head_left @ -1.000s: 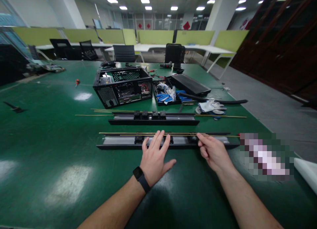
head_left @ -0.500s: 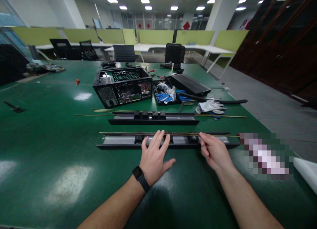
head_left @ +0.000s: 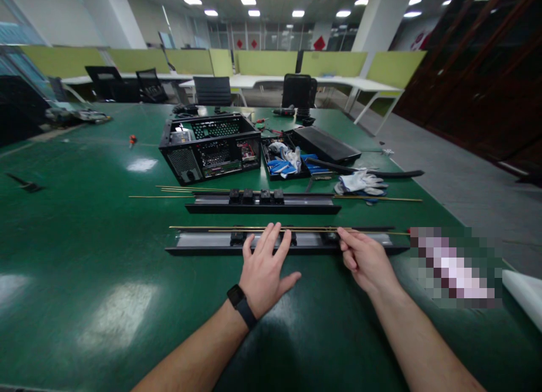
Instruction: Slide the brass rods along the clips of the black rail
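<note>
A long black channel with a pale inner strip, the front rail [head_left: 203,251], lies crosswise on the green table. Black blocks [head_left: 237,238] sit in it, and thin brass-coloured rods [head_left: 192,228] run along above them. My left hand [head_left: 265,270] is spread, palm down, its fingertips over the middle of the rail and at the rods. Whether they press on them I cannot tell. Farther right, my right hand [head_left: 367,261] pinches a thin brass rod between thumb and forefinger, near the right-hand block. The fingers partly hide that block.
Behind lies a second black rail [head_left: 262,209] with several blocks and more rods. Farther back are an open computer case [head_left: 220,174], a black panel [head_left: 326,145], blue-white gloves [head_left: 284,165], a white glove [head_left: 359,182] and a black tube [head_left: 393,173]. A blurred patch covers something at right.
My right hand has shifted slightly left along the rail, still pinching the rod. My left hand stays almost in place.
</note>
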Motion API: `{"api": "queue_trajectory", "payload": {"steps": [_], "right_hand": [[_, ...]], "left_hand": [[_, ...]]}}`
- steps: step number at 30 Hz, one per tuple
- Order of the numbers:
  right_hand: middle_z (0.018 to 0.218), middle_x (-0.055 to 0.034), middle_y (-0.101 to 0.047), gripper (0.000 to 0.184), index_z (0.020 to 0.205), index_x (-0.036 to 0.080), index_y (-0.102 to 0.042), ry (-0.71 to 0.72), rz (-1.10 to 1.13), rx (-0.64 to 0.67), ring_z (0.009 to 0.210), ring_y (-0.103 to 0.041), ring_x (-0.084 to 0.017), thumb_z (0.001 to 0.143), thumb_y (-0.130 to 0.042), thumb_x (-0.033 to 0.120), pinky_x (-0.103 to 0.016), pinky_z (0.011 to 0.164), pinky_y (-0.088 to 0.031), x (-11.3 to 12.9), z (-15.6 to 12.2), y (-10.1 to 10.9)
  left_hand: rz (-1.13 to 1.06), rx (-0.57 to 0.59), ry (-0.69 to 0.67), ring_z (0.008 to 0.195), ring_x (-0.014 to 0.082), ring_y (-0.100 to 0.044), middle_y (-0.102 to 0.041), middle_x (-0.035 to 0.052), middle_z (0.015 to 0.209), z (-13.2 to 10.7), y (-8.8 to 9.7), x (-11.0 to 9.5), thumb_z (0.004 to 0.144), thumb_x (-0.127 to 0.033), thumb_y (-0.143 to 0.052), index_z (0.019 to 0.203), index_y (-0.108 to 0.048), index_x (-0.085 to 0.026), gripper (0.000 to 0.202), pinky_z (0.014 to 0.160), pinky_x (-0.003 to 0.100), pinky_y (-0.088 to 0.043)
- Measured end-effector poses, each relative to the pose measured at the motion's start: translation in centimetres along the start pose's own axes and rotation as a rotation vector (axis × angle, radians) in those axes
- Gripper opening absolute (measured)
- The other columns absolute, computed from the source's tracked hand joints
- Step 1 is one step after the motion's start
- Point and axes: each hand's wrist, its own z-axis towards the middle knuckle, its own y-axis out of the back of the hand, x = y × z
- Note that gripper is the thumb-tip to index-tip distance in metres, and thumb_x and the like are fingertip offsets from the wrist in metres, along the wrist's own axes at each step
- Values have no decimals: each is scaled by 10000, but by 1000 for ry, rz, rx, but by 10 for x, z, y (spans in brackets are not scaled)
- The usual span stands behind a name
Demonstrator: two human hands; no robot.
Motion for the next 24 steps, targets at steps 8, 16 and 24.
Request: {"api": "queue_trajectory", "payload": {"steps": [8, 16, 24], "right_hand": [[535, 34, -532, 377, 655, 169, -553, -2, 30, -9, 287, -361, -31, 665, -880, 357, -145, 239, -219, 1, 1, 3], [552, 23, -554, 432, 656, 158, -549, 13, -17, 5, 275, -370, -29, 663, -877, 440, -142, 237, -194, 0, -1, 1], [534, 37, -533, 400, 682, 153, -581, 10, -28, -3, 272, -356, -23, 663, -884, 413, -139, 244, -192, -3, -1, 0]], "left_hand": [[3, -12, -5, 1466, 319, -308, -317, 109, 1611, 0, -1, 0, 824, -500, -700, 1516, -359, -249, 811, 1160, 578, -222], [2, -8, -2, 1481, 311, -277, -292, 118, 1620, 0, -2, 0, 836, -502, -683, 1518, -356, -240, 800, 1159, 573, -223], [-5, -17, -1, 1467, 337, -303, -311, 138, 1609, 0, -1, 0, 819, -489, -706, 1527, -346, -242, 831, 1153, 580, -230]]}}
